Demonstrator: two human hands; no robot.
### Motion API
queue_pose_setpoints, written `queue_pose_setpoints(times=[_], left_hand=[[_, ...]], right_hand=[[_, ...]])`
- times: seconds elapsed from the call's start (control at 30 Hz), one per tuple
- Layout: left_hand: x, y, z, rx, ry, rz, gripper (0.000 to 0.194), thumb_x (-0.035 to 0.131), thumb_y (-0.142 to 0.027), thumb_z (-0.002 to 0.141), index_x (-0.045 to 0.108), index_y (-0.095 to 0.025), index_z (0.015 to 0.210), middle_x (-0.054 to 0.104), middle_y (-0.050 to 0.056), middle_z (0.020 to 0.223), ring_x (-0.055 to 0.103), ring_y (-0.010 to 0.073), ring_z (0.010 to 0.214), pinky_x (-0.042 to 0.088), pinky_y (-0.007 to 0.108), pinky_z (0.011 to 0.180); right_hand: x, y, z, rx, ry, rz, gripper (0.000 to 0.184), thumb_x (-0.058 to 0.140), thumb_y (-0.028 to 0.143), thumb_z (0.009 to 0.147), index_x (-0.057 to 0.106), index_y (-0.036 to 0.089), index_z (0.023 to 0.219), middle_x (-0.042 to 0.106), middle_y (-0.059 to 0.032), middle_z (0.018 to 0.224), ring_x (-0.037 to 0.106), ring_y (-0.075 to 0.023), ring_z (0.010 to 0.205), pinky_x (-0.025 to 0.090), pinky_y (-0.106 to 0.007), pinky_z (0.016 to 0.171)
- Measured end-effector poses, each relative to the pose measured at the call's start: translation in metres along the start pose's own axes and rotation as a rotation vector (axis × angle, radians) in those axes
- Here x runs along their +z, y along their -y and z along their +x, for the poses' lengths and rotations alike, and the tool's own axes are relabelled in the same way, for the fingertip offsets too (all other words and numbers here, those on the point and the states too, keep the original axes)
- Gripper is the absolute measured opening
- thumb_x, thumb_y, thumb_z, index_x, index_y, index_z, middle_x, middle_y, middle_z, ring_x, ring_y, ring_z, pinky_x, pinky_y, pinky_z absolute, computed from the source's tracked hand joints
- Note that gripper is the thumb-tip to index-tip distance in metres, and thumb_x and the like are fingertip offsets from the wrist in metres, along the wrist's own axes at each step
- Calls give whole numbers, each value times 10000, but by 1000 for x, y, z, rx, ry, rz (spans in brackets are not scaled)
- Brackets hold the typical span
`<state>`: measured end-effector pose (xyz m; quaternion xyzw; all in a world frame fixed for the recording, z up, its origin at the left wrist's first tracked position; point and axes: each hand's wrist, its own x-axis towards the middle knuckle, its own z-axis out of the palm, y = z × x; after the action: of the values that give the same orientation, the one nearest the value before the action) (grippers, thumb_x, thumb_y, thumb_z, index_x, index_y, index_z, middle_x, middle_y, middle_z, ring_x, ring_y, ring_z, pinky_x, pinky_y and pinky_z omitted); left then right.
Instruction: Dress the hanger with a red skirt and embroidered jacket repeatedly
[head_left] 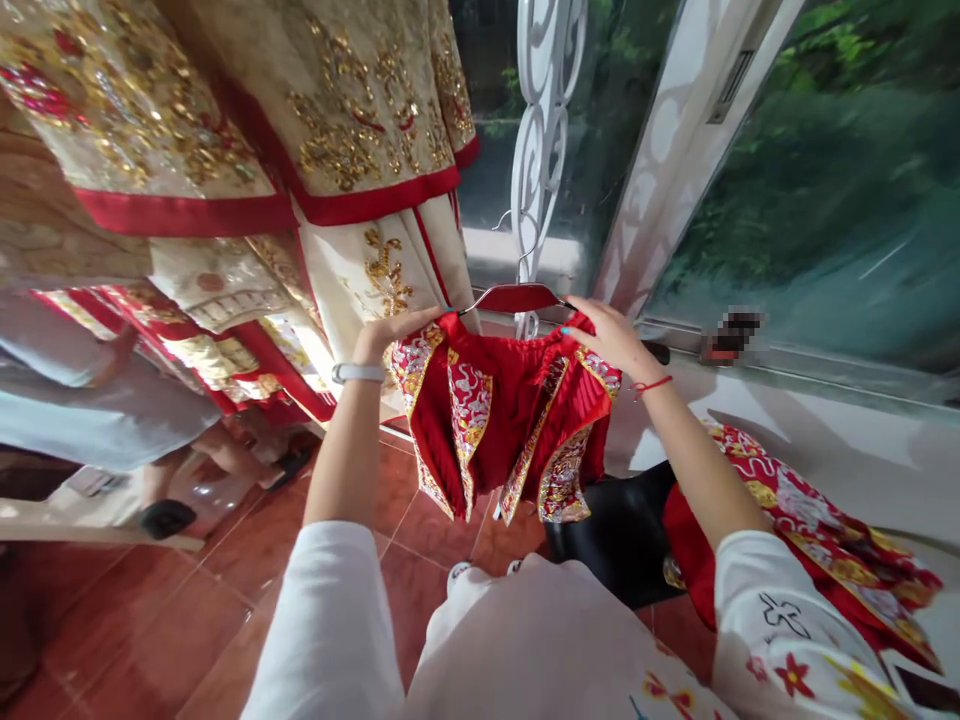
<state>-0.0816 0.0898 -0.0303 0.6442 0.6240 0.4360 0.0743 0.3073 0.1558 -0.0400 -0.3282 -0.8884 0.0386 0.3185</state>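
A red pleated garment (504,420) with gold and white embroidered panels hangs from a red hanger (517,297) in front of me. My left hand (391,332) grips its top left edge, fingers closed on the cloth, a white band on the wrist. My right hand (609,336) holds the top right edge by the hanger's arm, fingers curled over the fabric, a red string on the wrist. The hanger's metal hook (525,240) rises toward a white scrolled frame.
Cream and gold embroidered robes with red trim (300,130) hang at upper left. Another person's legs in dark sandals (166,517) stand at left on the red tiled floor (150,620). A black stool (622,535) with a second red embroidered garment (810,530) is at right. Glass window (825,180) behind.
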Motion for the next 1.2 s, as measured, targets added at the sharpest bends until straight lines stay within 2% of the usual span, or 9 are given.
queue_pose_setpoints(times=[0.13, 0.2, 0.37, 0.47, 0.63, 0.73, 0.9, 1.07, 1.2], left_hand=[[1, 2, -3, -98, 207, -163, 236, 543, -327, 905, 641, -152, 781, 674, 97, 825, 659, 191, 846, 560, 371, 822], [9, -4, -10, -135, 144, -248, 223, 603, -339, 882, 646, -159, 758, 655, 70, 769, 630, 180, 760, 551, 335, 777], [49, -41, -34, -35, -638, -69, 284, 545, -394, 967, 686, -155, 906, 639, 65, 911, 605, 216, 978, 481, 398, 970], [77, -62, -60, -60, -833, 95, 290, 541, -406, 978, 703, -168, 1012, 620, 107, 1097, 539, 290, 1186, 367, 523, 1106], [109, -66, -100, -60, -715, 176, 450, 621, -337, 910, 603, -172, 1328, 508, 180, 1420, 426, 344, 1373, 235, 549, 1203], [116, -57, -113, 14, -609, 155, 631, 611, -310, 899, 436, -172, 1489, 401, 195, 1557, 355, 329, 1463, 238, 506, 1223], [127, -48, -147, 39, -608, 117, 674, 616, -294, 878, 381, -176, 1498, 349, 202, 1581, 324, 323, 1491, 260, 499, 1224], [162, -51, -213, -27, -669, 73, 396, 575, -213, 865, 559, -179, 1259, 541, 163, 1299, 519, 297, 1291, 398, 497, 1125], [197, -53, -257, -153, -256, -208, 346, 513, -133, 841, 591, -204, 1170, 622, 120, 1146, 618, 248, 1095, 513, 419, 972]], right_hand=[[2, 0, 2, 24, -24, 4, 474, 471, 170, 972, 579, 228, 1429, 652, -87, 1375, 612, -278, 1256, 474, -510, 1109], [1, -2, 1, 20, -27, 16, 492, 457, 149, 972, 571, 236, 1443, 652, -74, 1384, 612, -269, 1266, 474, -509, 1118], [7, 1, 1, -21, 13, 117, 552, 448, 88, 950, 540, 234, 1475, 622, -49, 1434, 578, -230, 1329, 432, -468, 1182], [12, 1, 3, -38, 21, 156, 574, 436, 62, 941, 530, 230, 1481, 593, -45, 1470, 551, -218, 1361, 415, -459, 1200], [2, -8, 8, -67, 40, 103, 587, 422, 81, 965, 475, 277, 1516, 616, -63, 1408, 553, -259, 1327, 427, -552, 1166], [4, 0, -1, -23, -108, 29, 595, 474, 115, 961, 454, 309, 1524, 580, -90, 1388, 495, -317, 1350, 403, -631, 1150], [74, 52, -68, 75, -476, 192, 454, 430, 151, 973, 564, 285, 1385, 641, -92, 1180, 613, -262, 1135, 505, -511, 1060], [183, 79, -115, 451, 43, 424, 442, 416, 136, 952, 564, 185, 1366, 725, -100, 1008, 687, -202, 793, 572, -324, 776], [216, 75, -122, 501, 122, 400, 299, 561, 310, 996, 634, 165, 1247, 698, -105, 1136, 685, -219, 946, 578, -371, 845]])
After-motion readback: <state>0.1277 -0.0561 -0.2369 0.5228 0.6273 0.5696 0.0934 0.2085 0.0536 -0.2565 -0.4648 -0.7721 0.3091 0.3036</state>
